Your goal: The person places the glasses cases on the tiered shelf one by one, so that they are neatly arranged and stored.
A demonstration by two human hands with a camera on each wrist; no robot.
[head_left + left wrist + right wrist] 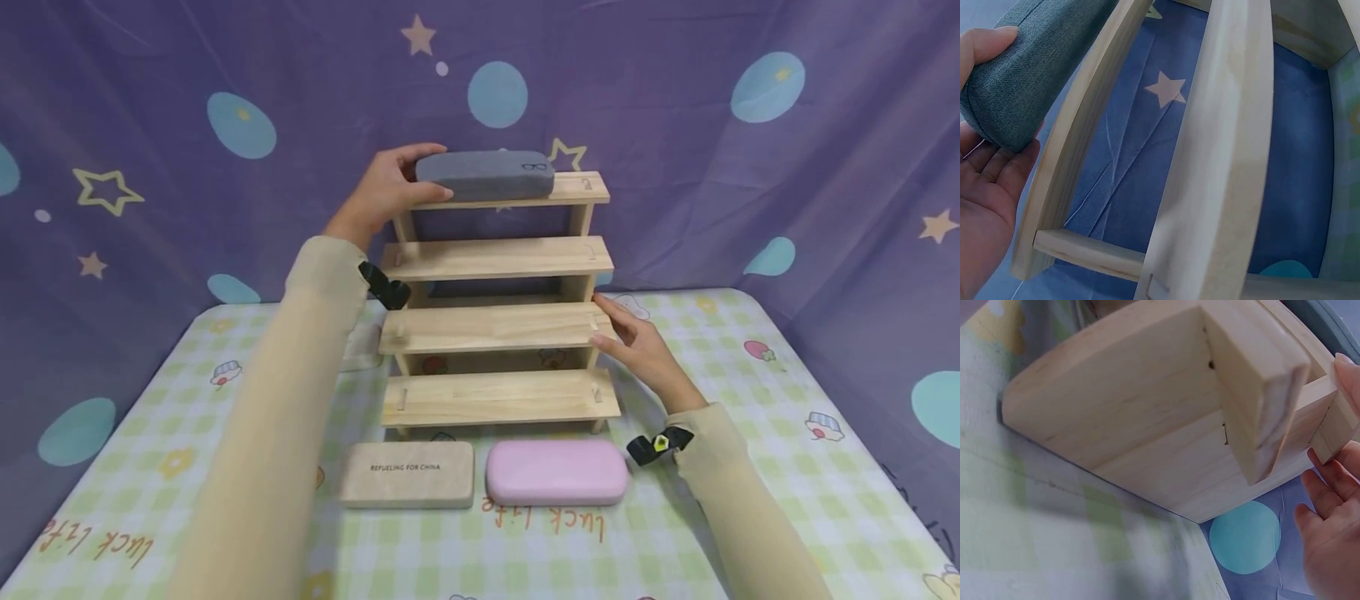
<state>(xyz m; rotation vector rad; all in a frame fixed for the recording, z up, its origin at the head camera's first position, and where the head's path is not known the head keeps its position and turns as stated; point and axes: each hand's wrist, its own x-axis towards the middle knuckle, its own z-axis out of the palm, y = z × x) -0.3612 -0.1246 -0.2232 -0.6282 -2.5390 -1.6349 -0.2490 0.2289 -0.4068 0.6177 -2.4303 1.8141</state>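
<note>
A four-step wooden display rack (495,327) stands on the table. On its top step lies a blue-grey fabric glasses case (487,177) with a small glasses print at its right end. My left hand (382,187) grips the left end of this case, thumb on the near side. The left wrist view shows the case (1035,75) tilted along the top board, with the fingers curled behind and beneath its end. Lower down, my right hand (641,346) holds the right end of the second step from the bottom. In the right wrist view, thumb and fingers (1325,487) pinch that board's end.
Side by side in front of the rack lie a beige glasses case (408,487) with dark lettering and a pink glasses case (557,472). A pale object (362,348) sits left of the rack, partly hidden by my left arm. A purple patterned curtain (637,50) hangs behind.
</note>
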